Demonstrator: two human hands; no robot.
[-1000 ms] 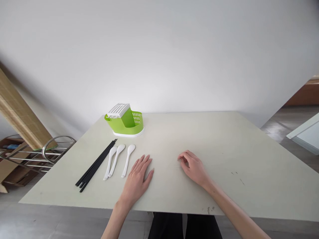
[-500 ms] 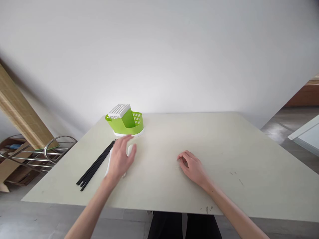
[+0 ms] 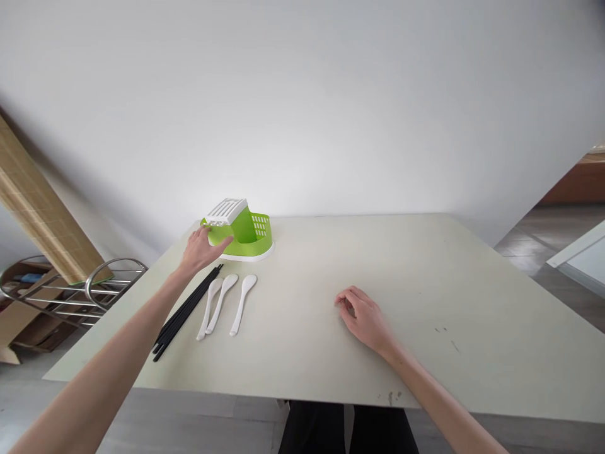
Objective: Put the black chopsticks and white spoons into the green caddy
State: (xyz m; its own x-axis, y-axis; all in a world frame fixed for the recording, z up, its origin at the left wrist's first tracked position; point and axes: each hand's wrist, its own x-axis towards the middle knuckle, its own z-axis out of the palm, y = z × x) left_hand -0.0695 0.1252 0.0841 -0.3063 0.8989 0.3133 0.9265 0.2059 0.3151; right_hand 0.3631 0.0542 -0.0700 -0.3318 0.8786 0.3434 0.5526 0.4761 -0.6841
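Note:
My left hand (image 3: 201, 250) is at the near left side of a green and white cutlery holder (image 3: 246, 232), fingers and thumb spread apart. The fingertips overlap the holder's end; whether they press on it I cannot tell. Below that hand lie three white spoons, one (image 3: 244, 302) set apart to the right and two (image 3: 221, 302) close together. Beside them is a bundle of black chopsticks (image 3: 189, 312), partly hidden behind my left forearm. My right hand (image 3: 363, 317) rests on the table with its fingers curled in, and nothing shows in it.
The pale table (image 3: 302, 353) has its far edge against a white wall (image 3: 331, 107). To the left, a metal rack (image 3: 94, 287) stands by a cardboard box (image 3: 23, 315), with a rolled bamboo mat (image 3: 47, 202) leaning above. Dark marks (image 3: 391, 398) spot the table's near edge.
My left hand has moved from above the spoons, forward and left, to the cutlery holder, uncovering the spoons. My right hand has stayed in place.

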